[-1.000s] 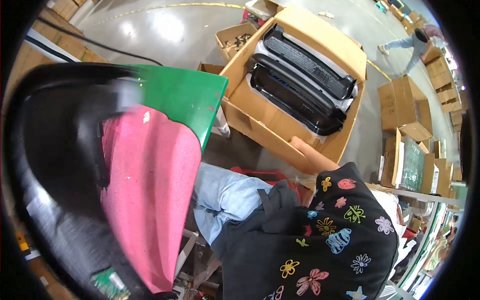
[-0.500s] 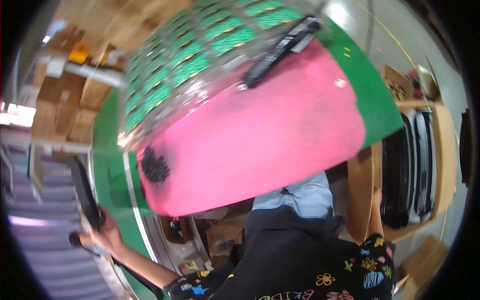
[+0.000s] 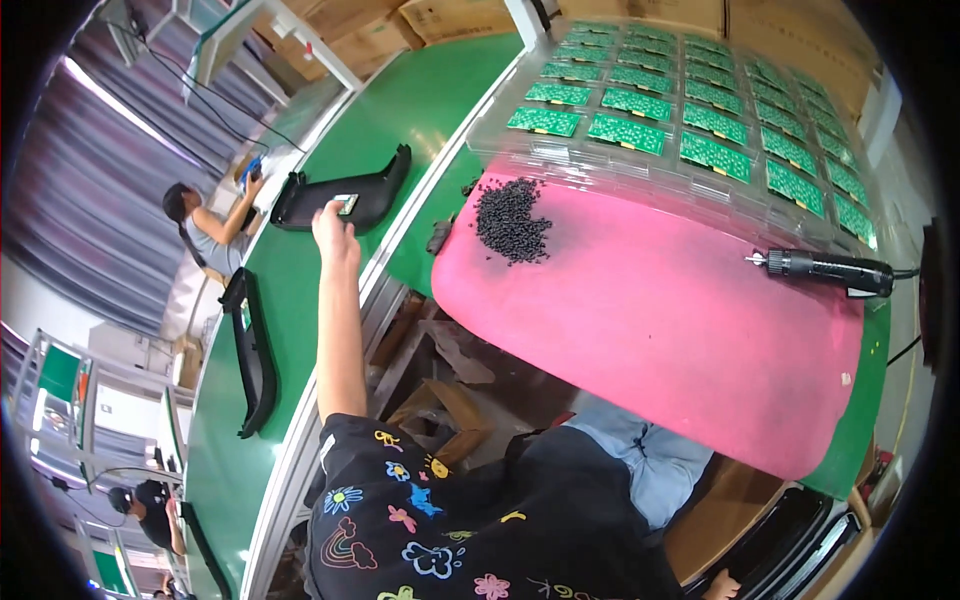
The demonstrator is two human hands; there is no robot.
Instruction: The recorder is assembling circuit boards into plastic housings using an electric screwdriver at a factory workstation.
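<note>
My left arm reaches out over the green bench to a black plastic shell [image 3: 376, 200] with a small circuit board [image 3: 347, 204] inside it. My left hand [image 3: 335, 230] is closed at the shell's near rim, its fingertips by the board. At the lower right, my right hand [image 3: 722, 586] is partly cut off by the picture's edge. It is beside glossy black panels [image 3: 775, 545] standing in a carton, and its grip is hidden. A black electric screwdriver [image 3: 825, 270] lies on the pink mat [image 3: 640, 330], beside neither hand. A heap of small black screws [image 3: 512, 220] sits at the mat's left corner.
Clear plastic trays [image 3: 640, 175] of green circuit boards stand behind the mat. Further along the green bench [image 3: 300, 330] lies another black shell [image 3: 255, 350]. A co-worker [image 3: 215, 230] sits across the bench at left. An open carton [image 3: 440, 415] stands below the bench.
The view has swung left, bringing more of the bench and the co-workers into sight. My left hand is now at the shell with the board; my right hand stays low by the carton.
</note>
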